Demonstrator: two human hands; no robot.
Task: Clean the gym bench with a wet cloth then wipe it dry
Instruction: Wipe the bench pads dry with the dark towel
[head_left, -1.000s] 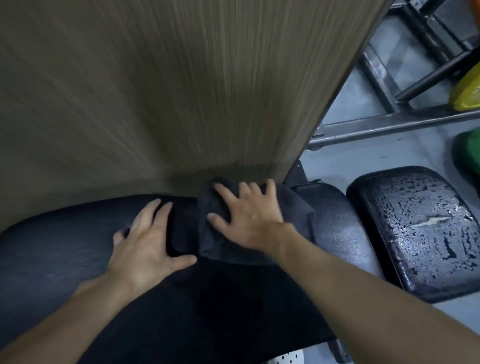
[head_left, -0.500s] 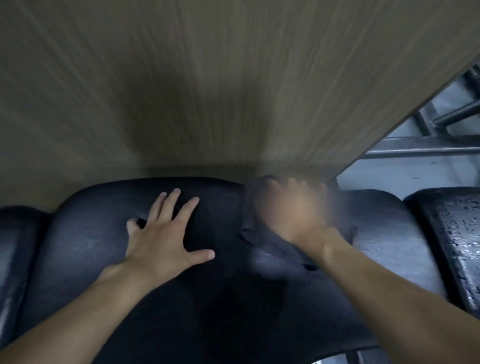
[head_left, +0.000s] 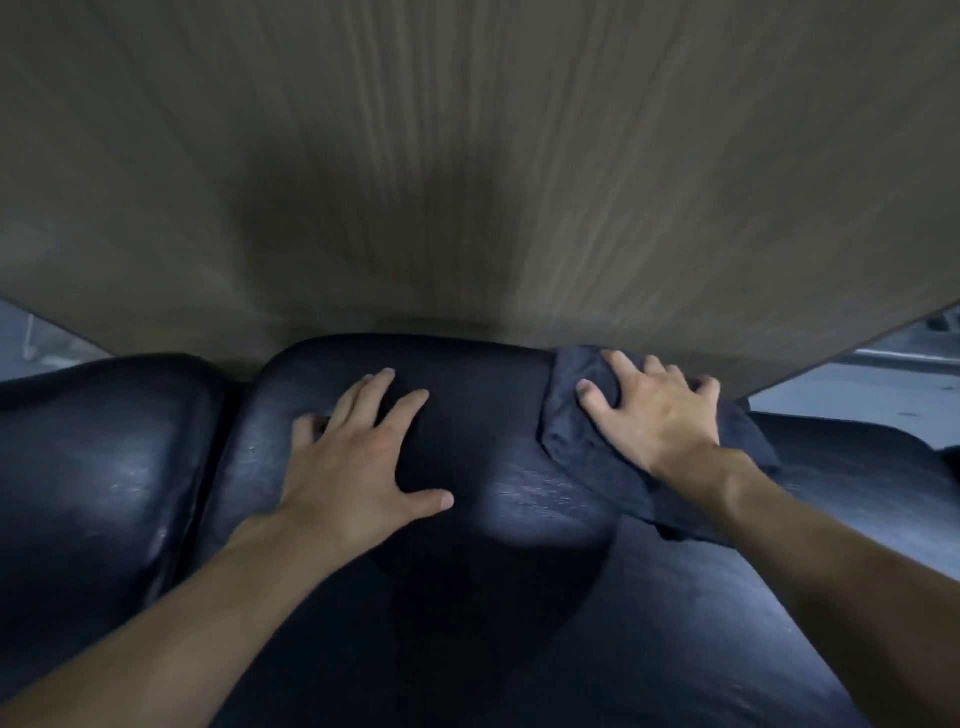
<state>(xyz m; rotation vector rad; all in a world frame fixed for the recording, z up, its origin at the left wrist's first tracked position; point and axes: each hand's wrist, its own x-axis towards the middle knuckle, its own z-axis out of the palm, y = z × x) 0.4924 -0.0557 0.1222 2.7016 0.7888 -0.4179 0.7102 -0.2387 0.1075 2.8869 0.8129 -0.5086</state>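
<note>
A black padded gym bench (head_left: 498, 613) fills the lower half of the head view, its far end against a wood-grain panel. My left hand (head_left: 358, 462) rests flat on the pad, fingers spread. A dark blue-grey cloth (head_left: 566, 415) lies crumpled at the pad's far right corner. My right hand (head_left: 654, 415) presses down on this cloth with fingers spread and slightly bent. A damp sheen shows on the pad between the hands.
The wood-grain panel (head_left: 467, 156) rises directly behind the bench. Another black pad (head_left: 104, 467) adjoins on the left, and a further black pad (head_left: 857, 467) lies to the right. Grey floor (head_left: 857, 395) shows at the far right.
My right hand has slid the cloth to the right along the pad's far edge. The view has swung left, so the wet pad at right has dropped out of sight. Left hand stays planted.
</note>
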